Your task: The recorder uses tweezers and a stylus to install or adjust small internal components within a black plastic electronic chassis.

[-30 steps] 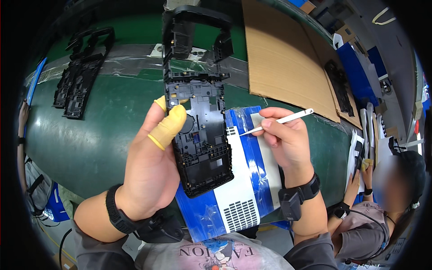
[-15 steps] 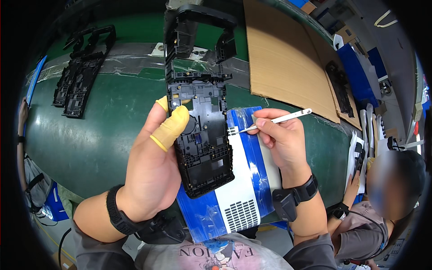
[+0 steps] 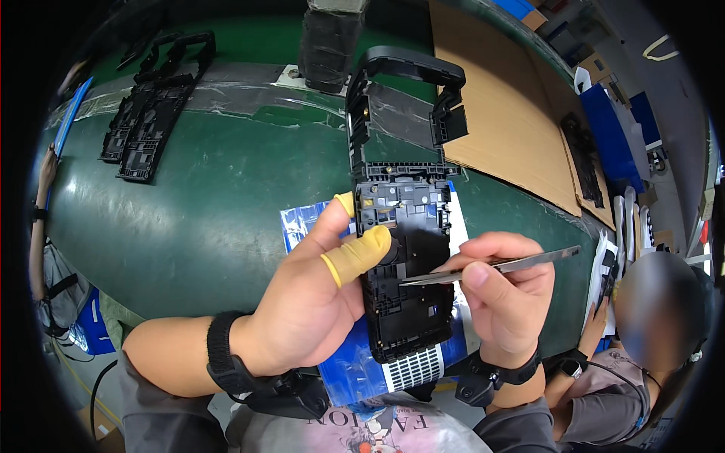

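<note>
My left hand (image 3: 321, 283), with yellow finger cots on its thumb and a finger, grips a black plastic frame (image 3: 411, 302) by its left side. The frame is long, with a loop at its far end and many ribs and small brass-coloured inserts. Pinched in my right hand (image 3: 502, 294) is a pair of metal tweezers (image 3: 521, 264). The tweezer tips point left over the frame's lower middle; I cannot tell whether they touch it or hold anything. Beneath the frame lies a blue board (image 3: 343, 377) with a white strip carrying rows of small dark pads (image 3: 415, 368).
Two similar black frames (image 3: 147, 121) lie on the green table (image 3: 204, 219) at the left. Cardboard (image 3: 506, 106) covers the far right, with another black part (image 3: 583, 162) on it. A dark wrapped post (image 3: 328, 49) stands at the back. A co-worker (image 3: 604, 385) sits at the right.
The frame has moved right and toward me, over the blue board. The tweezers have gone from the white strip's pad to above the frame, and my right hand has turned and lowered.
</note>
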`<state>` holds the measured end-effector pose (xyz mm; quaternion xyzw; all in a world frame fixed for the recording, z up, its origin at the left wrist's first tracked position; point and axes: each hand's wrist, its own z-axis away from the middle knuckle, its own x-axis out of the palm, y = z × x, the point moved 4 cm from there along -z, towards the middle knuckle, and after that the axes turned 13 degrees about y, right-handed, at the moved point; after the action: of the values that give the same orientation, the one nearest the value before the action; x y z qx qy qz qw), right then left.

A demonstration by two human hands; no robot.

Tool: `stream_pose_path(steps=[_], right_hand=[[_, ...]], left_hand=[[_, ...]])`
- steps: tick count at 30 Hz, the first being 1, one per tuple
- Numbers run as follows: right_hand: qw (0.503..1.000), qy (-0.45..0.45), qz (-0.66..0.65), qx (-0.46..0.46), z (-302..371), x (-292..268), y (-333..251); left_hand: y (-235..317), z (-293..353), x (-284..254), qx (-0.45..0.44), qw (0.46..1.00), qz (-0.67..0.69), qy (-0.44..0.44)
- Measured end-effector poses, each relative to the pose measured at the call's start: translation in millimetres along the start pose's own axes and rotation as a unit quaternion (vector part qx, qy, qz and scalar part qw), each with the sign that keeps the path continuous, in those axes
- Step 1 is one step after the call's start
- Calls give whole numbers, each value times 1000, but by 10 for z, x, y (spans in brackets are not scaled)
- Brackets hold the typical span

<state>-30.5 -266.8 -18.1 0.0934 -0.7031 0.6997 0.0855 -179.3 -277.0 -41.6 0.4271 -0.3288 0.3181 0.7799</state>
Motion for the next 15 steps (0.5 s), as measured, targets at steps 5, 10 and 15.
stream_pose_path(steps=[5, 10, 15], right_hand=[[1000, 10, 6, 29, -43, -20, 72], [999, -1, 0, 36, -57, -30, 88], [999, 9, 11, 44, -59, -21, 98]], left_hand=[[1, 13, 13, -6, 1000, 4, -23], [-8, 3, 10, 7, 999, -32, -29], [-6, 5, 4, -1, 1000, 3, -23]])
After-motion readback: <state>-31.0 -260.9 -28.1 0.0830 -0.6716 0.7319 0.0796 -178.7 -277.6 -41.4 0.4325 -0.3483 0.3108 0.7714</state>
